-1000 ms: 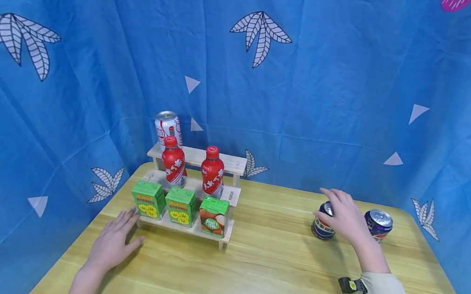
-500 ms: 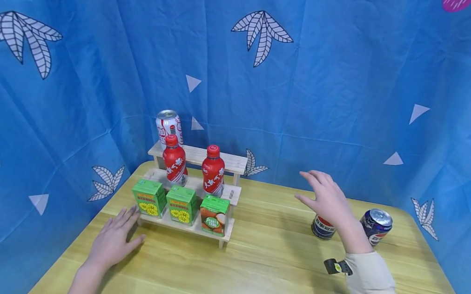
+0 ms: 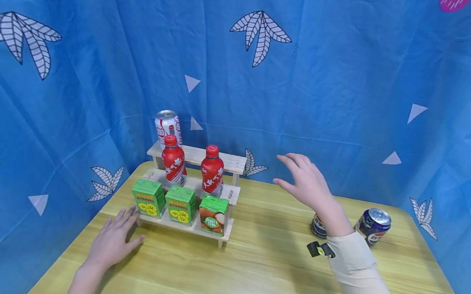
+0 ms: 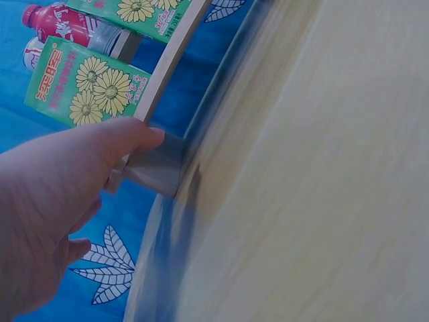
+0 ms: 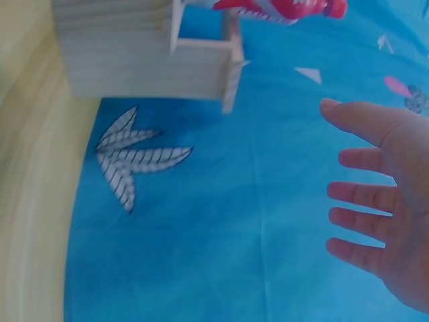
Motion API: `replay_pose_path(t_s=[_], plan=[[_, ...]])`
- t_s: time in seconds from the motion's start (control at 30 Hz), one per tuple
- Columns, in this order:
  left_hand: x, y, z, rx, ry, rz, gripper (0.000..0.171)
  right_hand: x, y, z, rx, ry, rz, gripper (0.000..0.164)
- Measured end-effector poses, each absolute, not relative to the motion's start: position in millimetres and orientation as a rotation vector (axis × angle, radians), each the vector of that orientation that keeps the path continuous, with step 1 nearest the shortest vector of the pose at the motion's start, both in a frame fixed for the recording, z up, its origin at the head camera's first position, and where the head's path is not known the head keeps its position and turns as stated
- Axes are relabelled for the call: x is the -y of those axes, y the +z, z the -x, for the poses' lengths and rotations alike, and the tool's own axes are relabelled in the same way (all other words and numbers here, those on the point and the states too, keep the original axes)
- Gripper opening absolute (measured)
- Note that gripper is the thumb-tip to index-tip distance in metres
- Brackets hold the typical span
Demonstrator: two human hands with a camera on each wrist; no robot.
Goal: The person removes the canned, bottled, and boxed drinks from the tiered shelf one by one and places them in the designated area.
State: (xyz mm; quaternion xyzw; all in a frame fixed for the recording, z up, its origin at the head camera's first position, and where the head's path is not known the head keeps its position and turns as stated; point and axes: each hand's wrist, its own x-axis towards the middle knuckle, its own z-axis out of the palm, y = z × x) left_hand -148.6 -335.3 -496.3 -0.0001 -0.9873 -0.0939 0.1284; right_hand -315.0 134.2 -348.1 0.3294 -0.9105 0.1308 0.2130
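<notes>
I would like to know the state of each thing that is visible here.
Wooden rack: standing, loaded.
White can: upright.
Red bottles: capped, upright.
Green cartons: upright.
Dark blue cans: standing, left one partly hidden.
Left hand: fingers relaxed, at rack's end.
Right hand: raised, empty.
Curtain: hanging, creased.

chinese print on green cartons (image 4: 87, 84), red bottles (image 3: 213, 170), lettering on white can (image 3: 167, 126), wording unclear

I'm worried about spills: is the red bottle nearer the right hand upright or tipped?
Upright: in the head view, that red bottle stands on the middle shelf, its red cap at the top.
</notes>
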Motion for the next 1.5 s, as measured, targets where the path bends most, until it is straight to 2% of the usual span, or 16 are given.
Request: replay_pose_path(t_s=[0.83, 1.5], plan=[[335.4, -498.6, 149.1, 2.890, -0.285, -0.017, 0.076, -43.8, -306.1, 301.6, 2.272, 0.444, -1.133, 0.061], [336.1, -498.4, 151.0, 2.889, -0.289, -0.014, 0.077, 38.8, -283.8, 286.3, 2.313, 0.429, -1.200, 0.067]])
